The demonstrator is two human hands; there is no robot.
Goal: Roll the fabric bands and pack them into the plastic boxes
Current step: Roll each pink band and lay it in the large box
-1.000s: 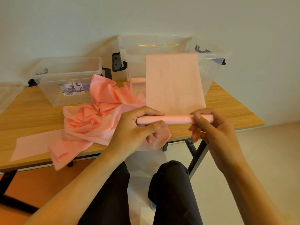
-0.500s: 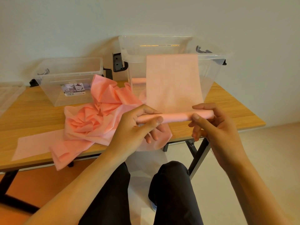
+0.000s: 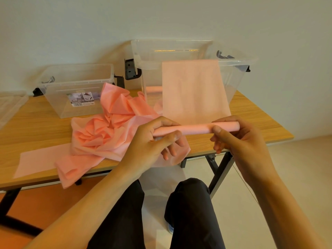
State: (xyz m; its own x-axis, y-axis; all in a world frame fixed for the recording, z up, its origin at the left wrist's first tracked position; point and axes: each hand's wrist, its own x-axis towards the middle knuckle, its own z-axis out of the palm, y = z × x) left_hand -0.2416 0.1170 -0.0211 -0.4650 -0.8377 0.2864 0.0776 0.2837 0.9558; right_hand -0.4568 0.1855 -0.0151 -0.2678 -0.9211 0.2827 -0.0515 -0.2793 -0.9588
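Note:
A pink fabric band (image 3: 194, 90) hangs flat over the front rim of the large clear plastic box (image 3: 237, 76); its near end is wound into a tight roll (image 3: 195, 129). My left hand (image 3: 152, 146) pinches the roll's left end between thumb and fingers. My right hand (image 3: 239, 139) pinches the right end the same way. Both hold the roll in the air just above the table's front edge. Another pink roll (image 3: 153, 89) lies inside the large box.
A heap of crumpled pink bands (image 3: 107, 130) lies on the wooden table (image 3: 36, 126), with one flat strip (image 3: 41, 160) at the front left. A smaller clear box (image 3: 77, 87) stands at the back left. My knees are below the table edge.
The roll has moved slightly up and away from me and has taken in a little more of the band. Both hands have shifted their fingers around it.

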